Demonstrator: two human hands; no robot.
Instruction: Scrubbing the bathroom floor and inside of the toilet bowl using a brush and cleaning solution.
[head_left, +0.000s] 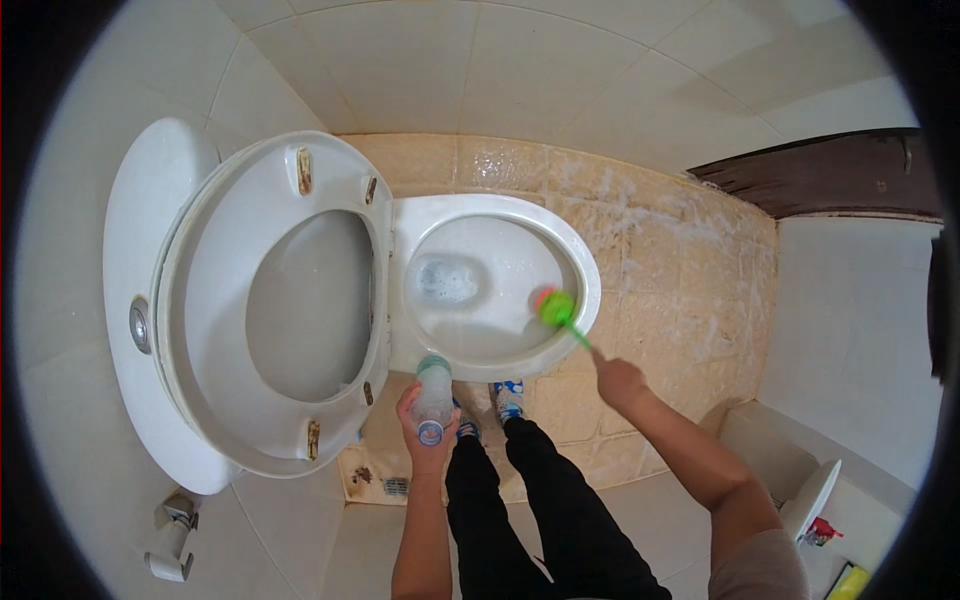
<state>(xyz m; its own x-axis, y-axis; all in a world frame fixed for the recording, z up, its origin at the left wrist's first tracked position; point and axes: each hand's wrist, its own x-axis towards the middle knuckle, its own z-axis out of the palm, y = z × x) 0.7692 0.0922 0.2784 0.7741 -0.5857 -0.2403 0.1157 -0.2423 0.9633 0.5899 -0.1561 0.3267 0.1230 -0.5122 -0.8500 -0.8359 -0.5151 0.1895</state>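
Observation:
My right hand grips the thin green handle of a toilet brush. Its green and red head is inside the toilet bowl, near the front wall, and looks blurred. My left hand is closed around a clear plastic bottle, whose open mouth faces up towards me. The bottle's greenish far end reaches the near rim of the bowl; I cannot tell whether they touch. Bubbly water sits in the bowl's drain. The raised toilet seat leans back against the cistern.
Wet tan floor tiles carry whitish foam streaks. A floor drain lies near the left wall corner, behind my feet in blue patterned slippers. A paper holder is on the wall, a washbasin at lower right, a dark door at upper right.

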